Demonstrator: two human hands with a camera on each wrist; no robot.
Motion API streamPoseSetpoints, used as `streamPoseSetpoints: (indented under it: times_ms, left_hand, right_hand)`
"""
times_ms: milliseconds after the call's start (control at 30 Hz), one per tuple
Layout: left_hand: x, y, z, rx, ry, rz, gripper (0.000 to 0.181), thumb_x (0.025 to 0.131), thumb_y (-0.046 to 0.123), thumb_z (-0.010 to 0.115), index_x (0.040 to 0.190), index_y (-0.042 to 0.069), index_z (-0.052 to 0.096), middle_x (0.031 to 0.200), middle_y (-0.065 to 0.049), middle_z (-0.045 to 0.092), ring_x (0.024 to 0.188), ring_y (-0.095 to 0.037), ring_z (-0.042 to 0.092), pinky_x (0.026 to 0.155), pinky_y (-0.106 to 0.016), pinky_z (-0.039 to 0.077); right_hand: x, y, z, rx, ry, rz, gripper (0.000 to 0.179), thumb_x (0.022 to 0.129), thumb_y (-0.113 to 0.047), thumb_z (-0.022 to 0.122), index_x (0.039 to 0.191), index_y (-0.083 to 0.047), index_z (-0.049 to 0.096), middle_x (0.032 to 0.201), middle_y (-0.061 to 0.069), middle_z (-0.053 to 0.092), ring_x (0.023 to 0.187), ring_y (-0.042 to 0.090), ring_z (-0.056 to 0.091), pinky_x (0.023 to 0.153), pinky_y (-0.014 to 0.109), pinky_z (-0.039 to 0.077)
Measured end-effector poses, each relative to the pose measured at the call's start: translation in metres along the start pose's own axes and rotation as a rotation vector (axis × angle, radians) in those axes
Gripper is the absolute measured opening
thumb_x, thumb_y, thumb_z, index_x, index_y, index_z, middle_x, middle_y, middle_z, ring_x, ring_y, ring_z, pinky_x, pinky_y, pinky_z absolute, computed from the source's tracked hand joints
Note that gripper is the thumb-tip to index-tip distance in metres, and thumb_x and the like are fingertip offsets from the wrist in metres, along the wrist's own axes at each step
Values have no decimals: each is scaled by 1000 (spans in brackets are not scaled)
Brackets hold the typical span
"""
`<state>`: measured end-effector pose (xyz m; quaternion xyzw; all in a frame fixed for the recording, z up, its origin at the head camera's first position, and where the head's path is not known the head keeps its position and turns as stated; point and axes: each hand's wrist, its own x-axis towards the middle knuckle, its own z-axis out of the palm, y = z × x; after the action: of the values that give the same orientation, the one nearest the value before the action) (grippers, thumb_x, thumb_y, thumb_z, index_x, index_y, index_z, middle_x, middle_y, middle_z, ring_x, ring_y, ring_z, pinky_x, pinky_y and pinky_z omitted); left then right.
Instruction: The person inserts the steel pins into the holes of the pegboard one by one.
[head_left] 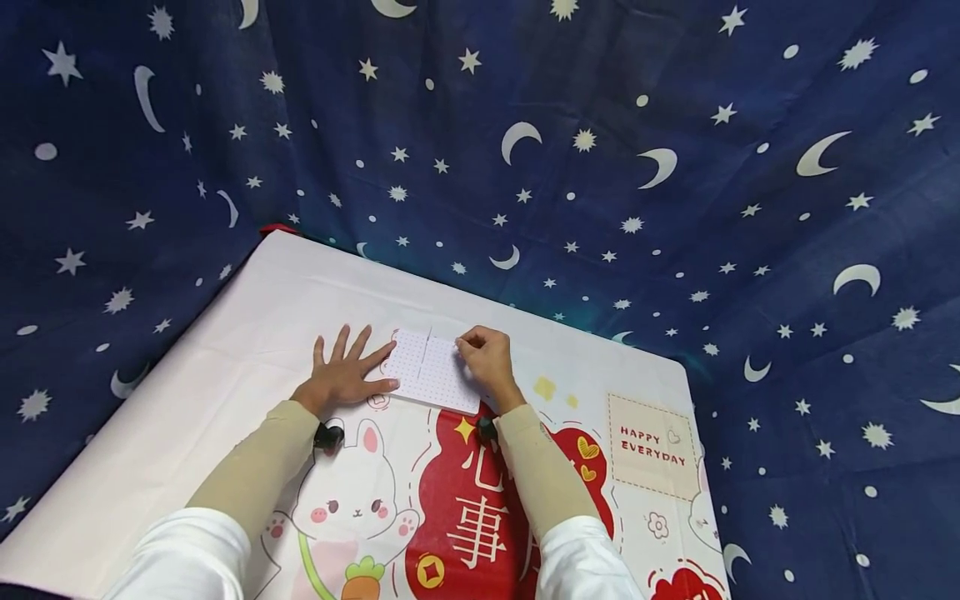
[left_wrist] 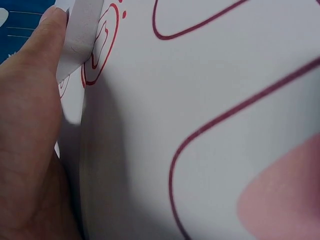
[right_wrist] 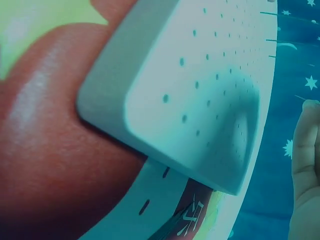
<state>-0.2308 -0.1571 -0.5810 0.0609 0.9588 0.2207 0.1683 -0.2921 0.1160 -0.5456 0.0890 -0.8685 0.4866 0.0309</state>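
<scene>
A white rectangular pad (head_left: 442, 379) with rows of small dark dots lies on the printed table cover. My left hand (head_left: 342, 375) is spread flat at its left side, thumb and index finger touching the edge. In the left wrist view, that thumb (left_wrist: 47, 35) rests against the pad's thick side (left_wrist: 80, 37). Over the pad's right part, my right hand (head_left: 489, 358) has thumb and index finger together. From those fingertips a thin needle (right_wrist: 300, 97) sticks out in the right wrist view. Several thin dark lines like needles (right_wrist: 272, 40) show at the pad's far side.
The table cover (head_left: 225, 375) carries a rabbit drawing, red patches with characters and a "HAPPY EVERYDAY" label (head_left: 652, 446). Dark blue curtains (head_left: 450, 150) with stars and moons hang behind and beside the table. A dark wrist camera (head_left: 330, 436) sits by my left wrist.
</scene>
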Motion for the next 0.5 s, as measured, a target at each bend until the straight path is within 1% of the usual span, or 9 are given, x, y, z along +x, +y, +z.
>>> streamPoseSetpoints:
  times_ms: [133, 200, 300, 367, 500]
  left_hand:
    - [0, 1, 2, -6, 4, 1, 92, 91, 77, 53, 166, 32, 25, 177, -17, -3, 160, -50, -18, 119, -75, -21]
    - [1, -1, 3, -7, 6, -2, 92, 90, 77, 53, 166, 33, 24, 177, -16, -4, 160, -48, -20, 119, -74, -22]
    - [2, -4, 3, -6, 1, -3, 94, 89, 79, 53, 166, 32, 24, 177, -16, -5, 160, -49, -20, 119, -74, -23]
    - [1, -3, 2, -10, 0, -4, 96, 88, 82, 51, 166, 33, 24, 177, -17, -4, 160, -49, -19, 119, -74, -22]
    - [-1, -1, 0, -15, -3, 0, 97, 87, 84, 49, 166, 34, 23, 177, -17, -3, 160, -49, -19, 120, -74, -22]
  right_hand:
    - [11, 4, -9, 38, 31, -29, 9, 92, -7, 76, 85, -3, 79, 80, 17, 76, 66, 14, 61, 65, 23, 54]
    - [16, 4, -14, 53, 41, -29, 9, 92, -6, 75, 85, -2, 79, 80, 18, 76, 64, 14, 62, 64, 23, 54]
    - [19, 1, -19, 49, 31, -16, 9, 93, -6, 74, 87, -2, 80, 82, 18, 76, 65, 15, 63, 64, 22, 55]
    - [19, 1, -18, 30, 28, -16, 9, 92, -7, 75, 86, -3, 80, 82, 17, 77, 65, 15, 63, 64, 22, 55]
    - [19, 3, -12, 4, 7, -50, 8, 91, -6, 77, 84, -3, 80, 81, 16, 77, 65, 14, 62, 64, 22, 54]
